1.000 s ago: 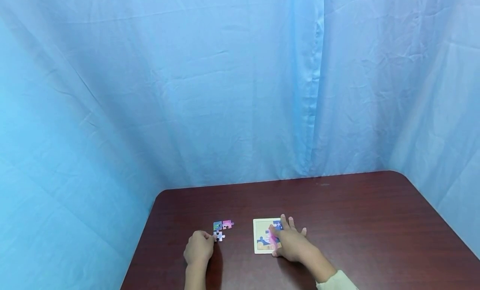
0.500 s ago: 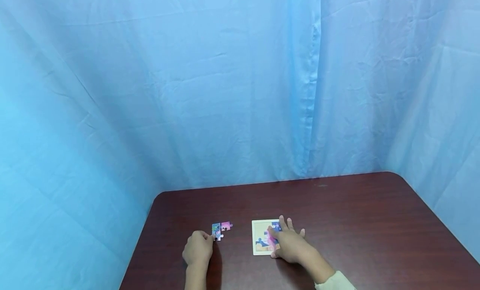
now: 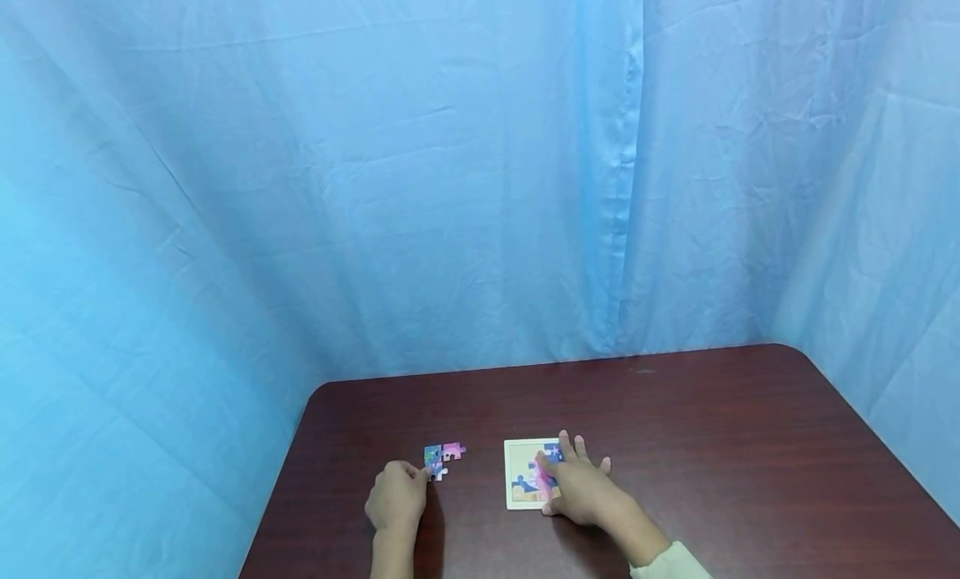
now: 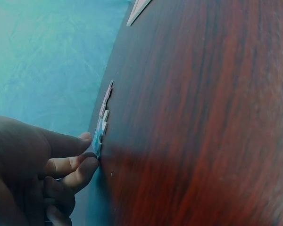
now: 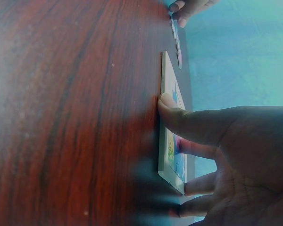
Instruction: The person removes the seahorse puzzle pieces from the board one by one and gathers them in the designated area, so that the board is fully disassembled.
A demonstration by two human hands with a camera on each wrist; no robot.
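My left hand pinches a pale blue-and-white jigsaw piece at its left edge, low over the table. That piece sits right against a blue-green jigsaw piece behind it, and a pink jigsaw piece lies to the right of the latter. Thumb and forefinger meet near the pieces in the left wrist view. My right hand lies spread over a square puzzle tray, thumb at the near edge and index finger on the picture. It covers the tray's right part; the upper left shows bare backing.
The dark red-brown table has rounded far corners. Blue curtains hang behind it and along both sides. A strip of bare tabletop separates the loose pieces from the tray.
The blue-and-white piece at my left fingers has shifted slightly left and up against the blue-green piece. My right hand keeps its place on the tray; the view has shifted slightly.
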